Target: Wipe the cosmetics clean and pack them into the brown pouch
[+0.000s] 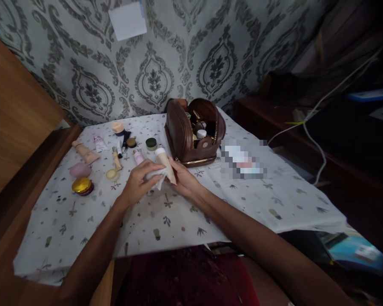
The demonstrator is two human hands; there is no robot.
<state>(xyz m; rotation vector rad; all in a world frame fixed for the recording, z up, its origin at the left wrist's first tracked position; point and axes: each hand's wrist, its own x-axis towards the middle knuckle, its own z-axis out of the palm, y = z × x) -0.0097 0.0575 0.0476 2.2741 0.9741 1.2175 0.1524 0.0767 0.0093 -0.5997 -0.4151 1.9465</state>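
My right hand [185, 177] is closed around a beige squeeze tube [166, 163] with a white cap, held at a tilt over the table. A crumpled white wipe [158, 175] is pinched in my left hand [141, 182] and pressed against the tube's side. Just beyond my left hand lies a pink tube [138, 156]. A small jar with a dark green lid [151, 143] stands behind the held tube. To the right of it sits a brown cosmetic bag [181, 138], unzipped, with jars and other small items inside.
On the left of the patterned tablecloth [108, 229] are a gold-lidded jar [82, 185], a pink sponge-like piece [80, 170], a beige tube [84, 152] and several other cosmetics. A blurred-out object [244, 159] lies right of the bag. A white cable [322, 157] hangs beyond the table's right edge.
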